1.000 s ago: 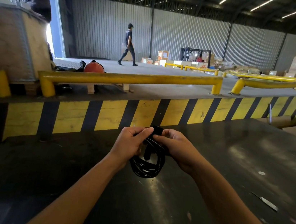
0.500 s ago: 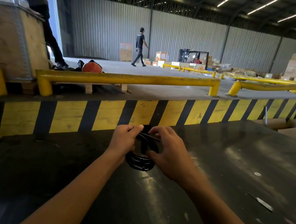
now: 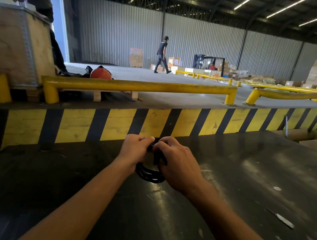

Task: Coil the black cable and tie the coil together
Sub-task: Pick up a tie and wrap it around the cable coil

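The black cable (image 3: 149, 175) is wound into a small round coil, held just above the dark table (image 3: 65, 178) at the centre of the view. My left hand (image 3: 133, 150) grips the coil's left side, thumb and fingers pinched at its top. My right hand (image 3: 176, 164) covers the right side, fingers curled over the top where a black strap or cable end wraps around the coil. Only the coil's lower arc and a short upright piece show between the hands.
A yellow-and-black striped wall (image 3: 116, 124) rises right behind the table, with yellow guard rails (image 3: 138, 86) on top. A small knife (image 3: 279, 217) lies on the table to the right. A person (image 3: 163, 55) walks in the distance; another stands by a crate (image 3: 12, 44) at left.
Both hands have drawn closer together over the coil's top and sunk lower toward the table. More of the coil is now covered. The distant person has walked right.
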A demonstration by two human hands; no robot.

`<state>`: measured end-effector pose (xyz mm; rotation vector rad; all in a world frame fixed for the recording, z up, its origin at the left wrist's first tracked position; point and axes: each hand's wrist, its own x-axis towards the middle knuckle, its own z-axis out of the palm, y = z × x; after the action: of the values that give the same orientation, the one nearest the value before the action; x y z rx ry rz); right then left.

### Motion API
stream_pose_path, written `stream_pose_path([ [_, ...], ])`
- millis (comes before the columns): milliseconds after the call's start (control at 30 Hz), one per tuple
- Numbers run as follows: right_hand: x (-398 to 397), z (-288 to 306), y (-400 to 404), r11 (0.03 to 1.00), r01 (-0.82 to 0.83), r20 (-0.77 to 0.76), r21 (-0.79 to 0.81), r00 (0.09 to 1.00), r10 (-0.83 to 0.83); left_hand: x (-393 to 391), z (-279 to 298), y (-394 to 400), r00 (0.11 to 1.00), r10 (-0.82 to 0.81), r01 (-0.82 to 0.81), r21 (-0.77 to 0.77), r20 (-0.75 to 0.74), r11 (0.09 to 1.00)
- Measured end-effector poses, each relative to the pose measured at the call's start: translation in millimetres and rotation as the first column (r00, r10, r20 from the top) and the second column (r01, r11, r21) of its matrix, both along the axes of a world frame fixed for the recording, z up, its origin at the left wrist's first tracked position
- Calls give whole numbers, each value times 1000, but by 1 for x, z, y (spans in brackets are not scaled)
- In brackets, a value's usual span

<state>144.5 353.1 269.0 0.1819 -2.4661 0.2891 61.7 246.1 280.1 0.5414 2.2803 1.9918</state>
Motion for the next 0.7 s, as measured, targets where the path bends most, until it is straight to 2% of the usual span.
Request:
stream_pose_path([
  [167, -2, 1, 4, 998, -19, -88, -58, 996, 14, 0, 2, -1, 999, -31, 30, 28, 21, 999],
  [367, 0, -1, 6, 971, -27, -166, -237, 986, -13, 0, -2, 3, 989, 8, -9, -5, -146, 1000],
  [533, -2, 1, 13, 942, -56, -163, -331, 987, 1, -1, -7, 3, 983, -23, 24, 6, -179, 1000],
  [633, -2, 4, 17, 904, -136, -138, -406, 987, 87, -1, -10, 1, 962, -90, 84, -34, -257, 996],
  [700, -3, 4, 21, 887, -122, -118, -445, 990, 77, 0, -11, -1, 944, -113, 99, -60, -309, 993],
])
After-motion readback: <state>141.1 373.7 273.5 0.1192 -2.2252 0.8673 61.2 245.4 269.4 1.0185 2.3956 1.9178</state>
